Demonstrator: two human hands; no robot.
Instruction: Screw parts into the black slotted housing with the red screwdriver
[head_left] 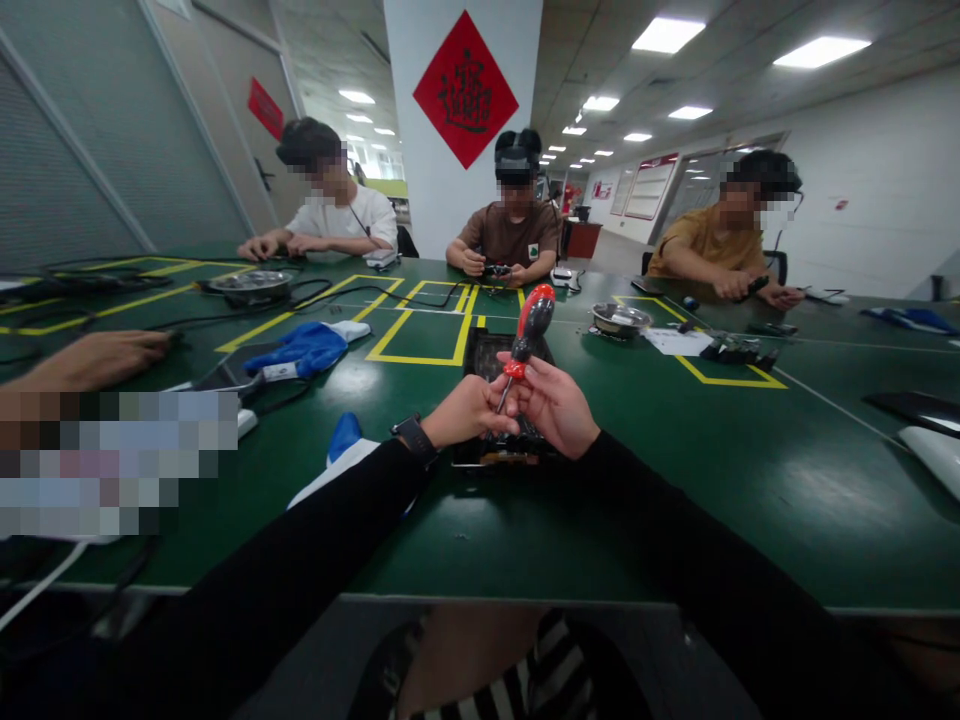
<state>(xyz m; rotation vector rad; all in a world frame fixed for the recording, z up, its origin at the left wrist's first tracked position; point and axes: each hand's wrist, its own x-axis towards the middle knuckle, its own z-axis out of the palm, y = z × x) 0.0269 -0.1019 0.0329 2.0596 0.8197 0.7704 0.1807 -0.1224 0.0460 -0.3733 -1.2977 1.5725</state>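
Note:
A red and black screwdriver is held tilted, its handle up and its thin metal shaft pointing down. My right hand is closed, its fingers gripping around the red collar below the handle. Closed too, my left hand has its fingertips pinched about the lower shaft, where the tip is hidden. Beneath both hands lies a black open casing with parts inside, partly covered by them. I cannot make out its kind.
Blue-and-white gloves lie to the left, with another glove beside my left forearm. A metal bowl and small black parts sit to the right. Cables cross the green table. Several people work around it; one person's hand reaches in at left.

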